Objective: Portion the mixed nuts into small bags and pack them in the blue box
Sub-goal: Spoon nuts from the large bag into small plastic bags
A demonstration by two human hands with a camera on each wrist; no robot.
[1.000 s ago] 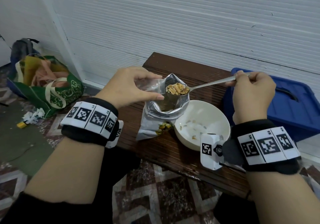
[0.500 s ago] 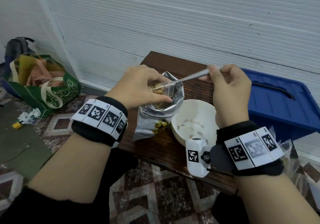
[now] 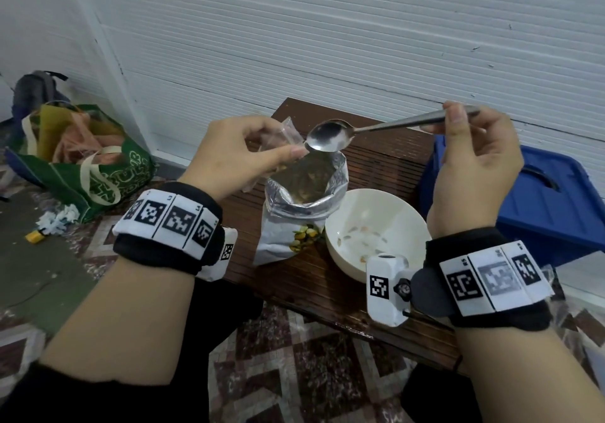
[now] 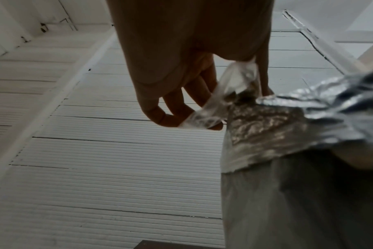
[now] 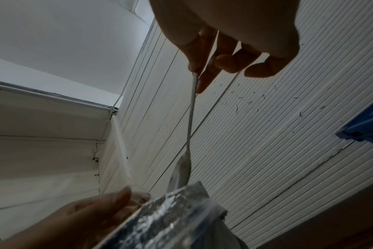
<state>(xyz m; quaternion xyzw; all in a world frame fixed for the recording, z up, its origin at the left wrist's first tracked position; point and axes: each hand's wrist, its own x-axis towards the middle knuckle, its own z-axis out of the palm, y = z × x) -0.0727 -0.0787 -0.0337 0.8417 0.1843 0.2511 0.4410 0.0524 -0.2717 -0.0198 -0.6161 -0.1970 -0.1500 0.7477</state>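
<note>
The blue box (image 3: 553, 200) sits shut at the table's (image 3: 327, 295) right edge, beside the white bowl (image 3: 376, 223). The foil nut bag (image 3: 304, 200) stands open, as before. The right hand (image 3: 474, 167) has lifted – fingers pinching the handle of the spoon (image 3: 330, 136), whose bowl, heaped a second ago, is now empty. The left hand (image 3: 242, 157) pinches the small clear bag (image 3: 284, 134) open, nuts inside.

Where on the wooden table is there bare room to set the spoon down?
Bare slats lie behind the white bowl toward the wall, bordered by the blue box, and along the near edge in front of the foil nut bag. Bag and bowl crowd the middle of the table.
</note>
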